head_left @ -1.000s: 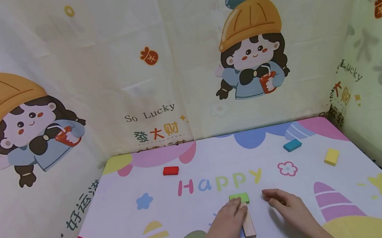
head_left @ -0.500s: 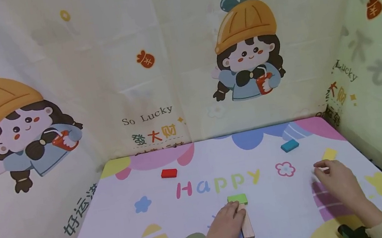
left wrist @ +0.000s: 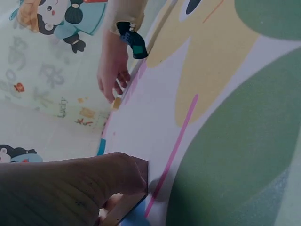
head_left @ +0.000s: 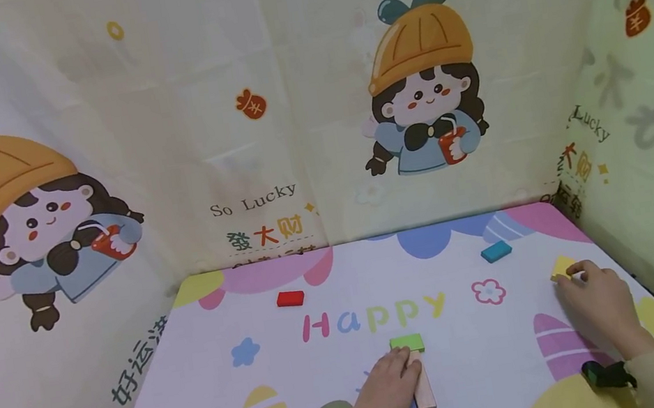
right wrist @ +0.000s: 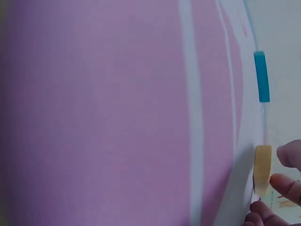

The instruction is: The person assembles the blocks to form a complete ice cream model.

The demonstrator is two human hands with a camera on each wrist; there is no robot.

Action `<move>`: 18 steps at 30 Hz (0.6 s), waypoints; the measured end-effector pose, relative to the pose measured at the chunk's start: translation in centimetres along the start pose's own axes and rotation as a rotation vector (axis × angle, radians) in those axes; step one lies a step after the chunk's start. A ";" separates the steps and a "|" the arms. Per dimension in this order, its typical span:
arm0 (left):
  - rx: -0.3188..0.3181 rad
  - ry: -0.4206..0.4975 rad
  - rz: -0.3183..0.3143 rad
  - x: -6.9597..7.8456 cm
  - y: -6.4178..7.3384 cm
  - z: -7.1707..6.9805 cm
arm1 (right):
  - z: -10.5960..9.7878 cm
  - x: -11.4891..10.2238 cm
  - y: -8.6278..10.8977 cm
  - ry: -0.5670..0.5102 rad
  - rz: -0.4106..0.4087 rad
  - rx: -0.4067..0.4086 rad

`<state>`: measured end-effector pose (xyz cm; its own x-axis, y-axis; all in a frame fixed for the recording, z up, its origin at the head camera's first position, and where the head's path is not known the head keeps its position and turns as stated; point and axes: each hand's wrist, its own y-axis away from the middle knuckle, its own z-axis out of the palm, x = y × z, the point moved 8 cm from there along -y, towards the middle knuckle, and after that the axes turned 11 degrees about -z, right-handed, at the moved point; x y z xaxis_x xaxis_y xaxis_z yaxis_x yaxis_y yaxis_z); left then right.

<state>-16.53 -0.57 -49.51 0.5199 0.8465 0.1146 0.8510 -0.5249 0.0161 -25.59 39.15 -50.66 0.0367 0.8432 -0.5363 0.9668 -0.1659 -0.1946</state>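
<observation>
In the head view my left hand (head_left: pixel 383 393) holds a long plain wooden block (head_left: pixel 423 387) at the front middle of the table. Its thumb lies at the block's near end, and its fingertips reach the green block (head_left: pixel 407 343) touching the far end. The left wrist view shows the thumb against the wooden block (left wrist: pixel 123 207); a blue patch shows beside it, whether block or print I cannot tell. At the right, my right hand (head_left: pixel 601 300) has its fingertips at a yellow block (head_left: pixel 562 267). In the right wrist view, a gap separates the thumb from this yellow block (right wrist: pixel 262 169).
A red block (head_left: pixel 290 298) lies at the back left of the printed tabletop (head_left: pixel 337 273). Toward the back right lies a teal block (head_left: pixel 495 251). Patterned cloth (head_left: pixel 328 126) walls in the table's back and both sides.
My right hand has moved right from beside the wooden block to the yellow block. The left hand stays on the wooden block, and the other blocks keep their places.
</observation>
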 end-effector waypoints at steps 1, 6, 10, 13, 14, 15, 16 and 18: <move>-0.001 0.000 -0.001 0.0 0.0 0.0 | -0.1 0.2 -0.2 -0.003 -0.003 0.010; -0.013 -0.006 -0.004 -0.1 0.1 -0.1 | -0.5 0.4 -0.9 -0.030 0.017 0.029; -0.031 -0.006 -0.005 -0.1 0.2 -0.1 | -0.5 0.2 -1.2 -0.051 0.074 0.026; -0.024 -0.022 0.005 0.0 0.2 -0.2 | -0.4 -0.1 -1.3 -0.068 0.116 0.016; -0.016 -0.031 0.011 0.1 0.1 -0.3 | -0.3 -0.2 -1.3 -0.074 0.128 0.009; -0.010 -0.039 0.015 0.1 0.1 -0.3 | -0.2 -0.4 -1.3 -0.075 0.133 0.004; -0.006 -0.045 0.018 0.2 0.1 -0.3 | -0.1 -0.7 -1.4 -0.076 0.137 -0.002; 0.006 -0.058 0.023 0.2 0.1 -0.3 | 0.1 -1.2 -1.5 -0.075 0.135 -0.010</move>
<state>-16.35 -0.50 -49.17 0.5430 0.8378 0.0570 0.8389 -0.5443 0.0086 -27.08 38.30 -49.83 0.1479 0.7730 -0.6170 0.9567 -0.2700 -0.1089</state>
